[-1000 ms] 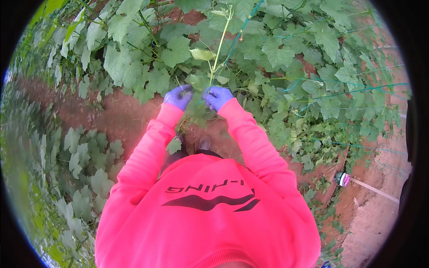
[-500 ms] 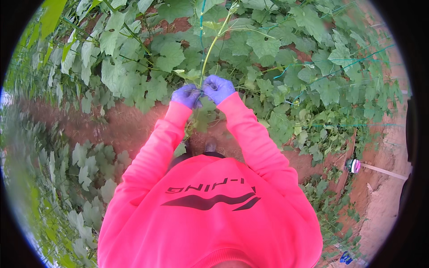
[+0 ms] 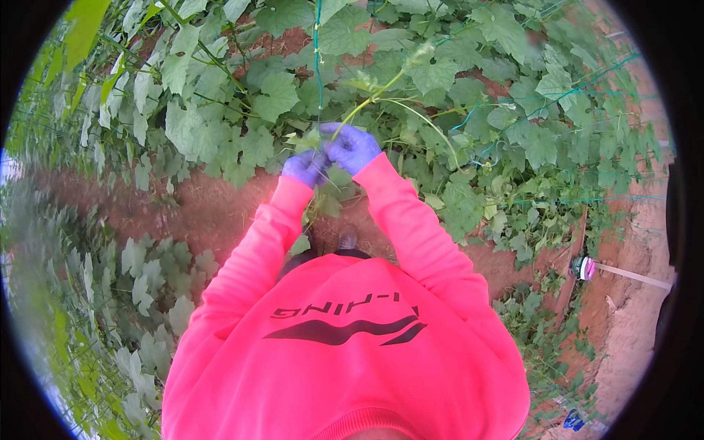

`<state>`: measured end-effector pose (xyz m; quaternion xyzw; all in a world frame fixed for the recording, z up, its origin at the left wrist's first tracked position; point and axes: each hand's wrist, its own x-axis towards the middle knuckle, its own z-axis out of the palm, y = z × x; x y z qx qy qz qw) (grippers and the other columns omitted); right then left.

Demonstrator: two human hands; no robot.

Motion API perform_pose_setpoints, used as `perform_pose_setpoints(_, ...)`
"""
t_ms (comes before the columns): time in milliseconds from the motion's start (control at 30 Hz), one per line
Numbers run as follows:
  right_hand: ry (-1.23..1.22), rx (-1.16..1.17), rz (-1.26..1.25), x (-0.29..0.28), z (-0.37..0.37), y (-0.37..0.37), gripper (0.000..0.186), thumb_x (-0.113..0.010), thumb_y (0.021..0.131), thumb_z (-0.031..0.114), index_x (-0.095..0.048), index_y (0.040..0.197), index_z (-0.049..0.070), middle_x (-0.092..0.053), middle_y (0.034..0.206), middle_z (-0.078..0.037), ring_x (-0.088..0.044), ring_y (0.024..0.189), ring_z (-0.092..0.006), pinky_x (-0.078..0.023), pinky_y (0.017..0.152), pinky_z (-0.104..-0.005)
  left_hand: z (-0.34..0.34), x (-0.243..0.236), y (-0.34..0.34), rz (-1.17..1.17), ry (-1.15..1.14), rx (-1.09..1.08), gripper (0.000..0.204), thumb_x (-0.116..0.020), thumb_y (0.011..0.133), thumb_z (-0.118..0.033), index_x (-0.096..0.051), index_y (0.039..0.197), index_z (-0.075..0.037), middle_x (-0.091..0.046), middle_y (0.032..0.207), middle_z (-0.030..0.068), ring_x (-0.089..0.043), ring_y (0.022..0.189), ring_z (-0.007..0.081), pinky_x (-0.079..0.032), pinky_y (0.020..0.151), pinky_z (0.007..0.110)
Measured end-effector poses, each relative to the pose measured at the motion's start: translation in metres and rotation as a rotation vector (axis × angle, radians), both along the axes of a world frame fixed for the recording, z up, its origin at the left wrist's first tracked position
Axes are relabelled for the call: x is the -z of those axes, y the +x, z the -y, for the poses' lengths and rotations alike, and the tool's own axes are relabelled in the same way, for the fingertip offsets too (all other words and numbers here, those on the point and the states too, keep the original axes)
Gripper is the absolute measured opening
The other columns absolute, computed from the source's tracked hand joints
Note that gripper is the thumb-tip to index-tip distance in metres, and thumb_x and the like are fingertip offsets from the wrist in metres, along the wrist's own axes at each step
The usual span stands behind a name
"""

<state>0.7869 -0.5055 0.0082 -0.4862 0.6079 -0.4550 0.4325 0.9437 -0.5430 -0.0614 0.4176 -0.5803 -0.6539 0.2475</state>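
Note:
Both hands wear purple-blue gloves and meet close together in front of my chest. My right hand (image 3: 352, 149) is closed around a green vine stem (image 3: 367, 102), whose tip leans up and to the right. Close beside it, my left hand (image 3: 306, 168) has its fingers bent together near the lower part of the same vine; what they pinch is hidden. A green twine (image 3: 317, 62) hangs straight down and reaches the hands. A thin tendril (image 3: 433, 126) arches off the stem to the right, and leaves hang below the fingers.
Broad-leaved vines (image 3: 271, 95) fill the far side, with more foliage (image 3: 143, 271) at the near left. Green strings (image 3: 572, 95) cross the plants at right. A white, pink and dark roll (image 3: 584, 268) with a pale strap lies over reddish soil (image 3: 620, 315).
The vine's tip has tilted to the right, away from the twine, which has shifted slightly left. My right hand has turned a little and moved slightly left with the stem.

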Motion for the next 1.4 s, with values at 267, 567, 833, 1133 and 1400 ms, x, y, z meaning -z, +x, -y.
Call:
perform_pose_setpoints(267,0.202,0.01,-0.034,0.025,-0.005,-0.001,0.019,-0.062,0.081,0.023,-0.062,0.081,0.004,-0.059,0.062,-0.004,-0.052,0.049,-0.0099,-0.043,0.048,-0.0242,0.006,0.004,0.04,0.7,-0.551,0.212,0.039,-0.063,0.076,-0.033,-0.06,0.107,-0.009,-0.065,0.087,0.0133,-0.062,0.08,0.0289,-0.049,0.074,0.036)
perform_pose_setpoints(567,0.283,-0.146,-0.103,0.063,-0.005,0.006,0.018,-0.061,0.08,0.02,-0.063,0.088,0.004,-0.06,0.062,-0.005,-0.055,0.048,-0.0128,-0.045,0.047,-0.0272,0.041,-0.065,-0.042,0.084,-0.281,-0.049,0.022,-0.059,0.085,-0.02,-0.063,0.094,-0.001,-0.062,0.071,0.0027,-0.051,0.046,0.0084,-0.042,0.043,0.023)
perform_pose_setpoints(833,-0.03,0.119,0.194,0.001,0.016,-0.031,0.014,-0.057,0.081,0.008,-0.055,0.094,0.003,-0.057,0.065,-0.003,-0.049,0.048,-0.0083,-0.04,0.044,-0.0222,0.033,-0.052,-0.047,0.078,-0.176,-0.059,0.017,-0.055,0.087,-0.016,-0.061,0.082,0.0,-0.062,0.068,0.0029,-0.05,0.044,0.0087,-0.04,0.041,0.022)
perform_pose_setpoints(1133,-0.223,0.365,0.43,-0.019,0.019,-0.025,0.017,-0.048,0.091,0.021,-0.051,0.096,0.005,-0.049,0.057,-0.002,-0.043,0.045,-0.009,-0.036,0.043,-0.0211,0.023,-0.042,-0.052,0.112,-0.189,-0.085,0.019,-0.061,0.082,-0.018,-0.063,0.088,-0.001,-0.061,0.063,0.0079,-0.052,0.048,0.0134,-0.044,0.048,0.028)
perform_pose_setpoints(1400,-0.143,-0.235,-0.042,-0.058,0.003,0.007,0.03,-0.067,0.077,0.019,-0.058,0.103,0.006,-0.053,0.063,0.001,-0.047,0.054,-0.0058,-0.039,0.049,-0.0196,0.029,0.0,-0.064,-0.79,0.844,-0.468,0.03,-0.039,0.088,-0.02,-0.06,0.086,0.002,-0.062,0.07,0.0141,-0.06,0.061,0.0262,-0.049,0.055,0.034)
